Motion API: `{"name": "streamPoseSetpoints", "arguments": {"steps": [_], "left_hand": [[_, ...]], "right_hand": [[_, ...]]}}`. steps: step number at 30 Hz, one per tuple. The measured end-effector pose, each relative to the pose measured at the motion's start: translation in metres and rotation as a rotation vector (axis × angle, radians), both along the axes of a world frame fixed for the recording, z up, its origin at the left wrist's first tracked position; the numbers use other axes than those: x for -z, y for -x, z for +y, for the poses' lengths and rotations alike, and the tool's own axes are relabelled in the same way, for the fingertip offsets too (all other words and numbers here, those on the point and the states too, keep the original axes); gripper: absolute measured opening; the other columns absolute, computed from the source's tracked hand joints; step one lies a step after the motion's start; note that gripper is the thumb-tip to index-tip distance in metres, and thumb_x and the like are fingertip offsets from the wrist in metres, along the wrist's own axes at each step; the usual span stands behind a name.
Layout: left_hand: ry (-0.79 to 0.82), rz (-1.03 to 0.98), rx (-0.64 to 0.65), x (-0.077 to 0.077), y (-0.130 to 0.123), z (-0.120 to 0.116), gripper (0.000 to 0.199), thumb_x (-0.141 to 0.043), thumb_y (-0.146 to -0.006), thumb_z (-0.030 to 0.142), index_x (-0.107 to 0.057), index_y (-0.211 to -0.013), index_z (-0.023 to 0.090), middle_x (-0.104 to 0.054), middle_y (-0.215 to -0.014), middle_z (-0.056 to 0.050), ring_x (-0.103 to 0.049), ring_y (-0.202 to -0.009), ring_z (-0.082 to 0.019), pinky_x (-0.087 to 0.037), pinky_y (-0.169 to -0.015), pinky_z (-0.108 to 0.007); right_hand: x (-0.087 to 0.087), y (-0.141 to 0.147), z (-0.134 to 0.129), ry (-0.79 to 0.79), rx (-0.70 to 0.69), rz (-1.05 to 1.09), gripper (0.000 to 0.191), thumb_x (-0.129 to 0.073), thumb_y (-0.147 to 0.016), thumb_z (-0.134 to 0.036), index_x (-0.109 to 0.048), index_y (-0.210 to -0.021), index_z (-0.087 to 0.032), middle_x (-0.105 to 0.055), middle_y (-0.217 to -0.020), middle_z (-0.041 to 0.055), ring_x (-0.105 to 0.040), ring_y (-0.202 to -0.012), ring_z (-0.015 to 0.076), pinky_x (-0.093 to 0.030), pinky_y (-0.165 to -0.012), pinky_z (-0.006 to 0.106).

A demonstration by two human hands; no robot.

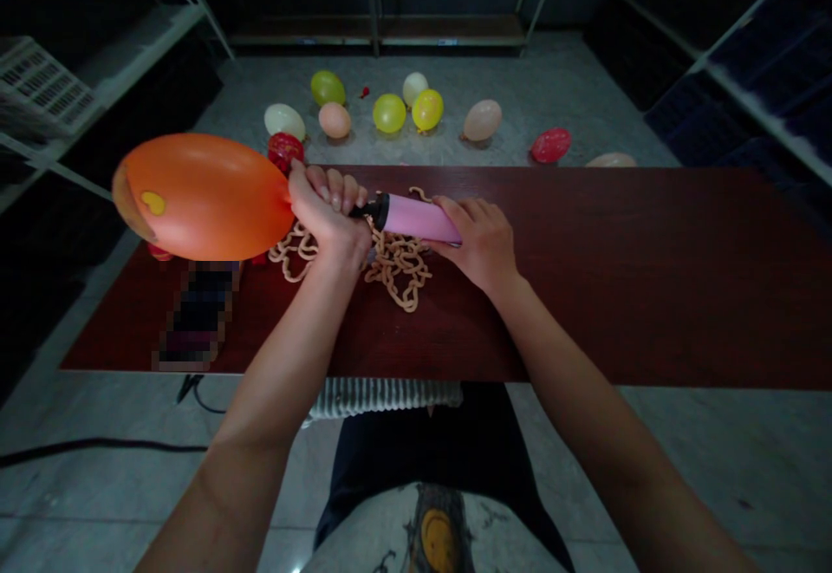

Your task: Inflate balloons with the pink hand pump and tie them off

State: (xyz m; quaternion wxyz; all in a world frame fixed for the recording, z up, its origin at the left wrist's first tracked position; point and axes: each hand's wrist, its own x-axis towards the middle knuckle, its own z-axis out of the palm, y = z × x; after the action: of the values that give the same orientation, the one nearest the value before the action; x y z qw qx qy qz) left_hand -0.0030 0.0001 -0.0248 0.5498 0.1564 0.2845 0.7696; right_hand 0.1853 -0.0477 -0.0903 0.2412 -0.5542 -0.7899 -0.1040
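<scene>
A large inflated orange balloon [211,198] with a yellow heart mark stretches out to the left above the table. My left hand [330,200] is closed round its neck, at the black nozzle end of a pink hand balloon pump [422,219]. The nozzle tip itself is hidden by my fingers. Wrapped round the other end of the pump's pink barrel is my right hand [484,239]. Beneath the pump and my left hand lies a heap of beige chain links [399,270] on the table.
The dark red table [617,278] spans the view. A blurred-out phone-like item [200,313] lies at its left. Beyond the far edge, several balloons rest on the floor, among them a yellow balloon [427,110] and a red balloon [551,146]. Shelves [448,29] line the room.
</scene>
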Motion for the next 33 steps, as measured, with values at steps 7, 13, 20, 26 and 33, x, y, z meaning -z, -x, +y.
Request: {"name": "streamPoseSetpoints", "arguments": {"steps": [7, 13, 20, 26, 33], "left_hand": [[-0.005, -0.027, 0.003, -0.002, 0.003, 0.001, 0.054, -0.035, -0.105, 0.032, -0.021, -0.054, 0.019, -0.019, -0.043, 0.005, -0.018, -0.034, -0.009, -0.022, -0.041, -0.026], [-0.031, 0.033, 0.008, 0.003, 0.014, 0.01, 0.053, -0.039, -0.103, 0.034, -0.022, -0.055, 0.019, -0.02, -0.044, 0.004, -0.02, -0.035, -0.009, -0.024, -0.042, -0.027], [-0.027, 0.044, -0.022, 0.007, 0.034, 0.021, 0.049, -0.043, -0.099, 0.036, -0.023, -0.057, 0.019, -0.023, -0.044, 0.004, -0.023, -0.036, -0.01, -0.027, -0.044, -0.027], [-0.031, -0.083, -0.122, -0.01, 0.04, 0.018, 0.039, -0.032, -0.1, 0.018, -0.017, -0.063, 0.02, -0.014, -0.049, 0.005, -0.014, -0.038, -0.009, -0.019, -0.044, -0.025], [-0.088, -0.098, -0.124, -0.016, 0.057, 0.016, 0.036, -0.028, -0.106, 0.018, -0.011, -0.074, 0.02, -0.009, -0.059, 0.005, -0.017, -0.04, -0.007, -0.015, -0.05, -0.022]], "right_hand": [[-0.005, -0.001, 0.002, -0.048, 0.029, -0.005, 0.062, -0.05, -0.093, -0.064, -0.055, -0.14, -0.023, -0.066, -0.116, 0.0112, -0.057, -0.105, 0.0292, -0.04, -0.091, 0.042], [-0.007, -0.001, 0.003, -0.074, 0.056, -0.063, 0.061, -0.052, -0.093, -0.063, -0.054, -0.14, -0.025, -0.065, -0.121, 0.0114, -0.055, -0.109, 0.0303, -0.039, -0.093, 0.043], [-0.007, -0.014, 0.005, -0.121, 0.116, -0.108, 0.063, -0.048, -0.092, -0.066, -0.054, -0.14, -0.024, -0.065, -0.123, 0.0131, -0.054, -0.111, 0.0316, -0.038, -0.095, 0.045], [-0.01, -0.033, 0.006, -0.117, 0.166, -0.075, 0.061, -0.051, -0.092, -0.063, -0.053, -0.141, -0.027, -0.064, -0.129, 0.0125, -0.053, -0.116, 0.0338, -0.036, -0.097, 0.05], [-0.011, -0.052, 0.008, -0.119, 0.206, -0.058, 0.062, -0.046, -0.094, -0.062, -0.053, -0.142, -0.023, -0.061, -0.132, 0.0158, -0.051, -0.122, 0.0361, -0.037, -0.099, 0.052]]}}
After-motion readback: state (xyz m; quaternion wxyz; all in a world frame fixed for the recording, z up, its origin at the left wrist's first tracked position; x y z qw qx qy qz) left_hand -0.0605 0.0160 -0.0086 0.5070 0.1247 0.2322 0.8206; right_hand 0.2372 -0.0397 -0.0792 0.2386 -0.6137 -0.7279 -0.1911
